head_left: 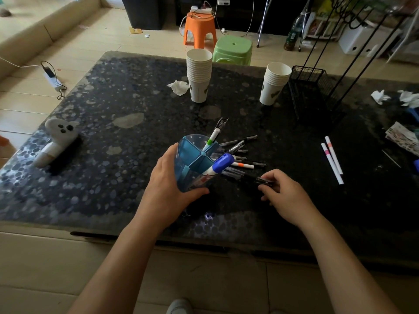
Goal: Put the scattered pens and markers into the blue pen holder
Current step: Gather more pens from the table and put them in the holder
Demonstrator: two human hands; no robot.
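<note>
— What have you got, nearest the front edge of the counter (pixel 68 200)?

— My left hand (pixel 169 184) is wrapped around the blue pen holder (pixel 195 162), tipping it toward the pile. My right hand (pixel 280 192) is pinched narrow on the end of a black pen (pixel 251 179) lying just beside the holder.

— How would you do it well?

— I'd lift that pen clear of the others, turn it tip-down and drop it into an empty quarter. I'd keep the holder steady so the blue-capped marker (pixel 221 164) and the green-banded marker (pixel 212 139) don't slide out.

— And farther back?

— More dark pens (pixel 240 145) fan out behind the holder. Two white markers (pixel 332 160) lie well apart, toward the right edge.

— Anything unclear?

— The pens blend into the dark counter, so I can't count them. My fingers hide how many I'm pinching.
</note>
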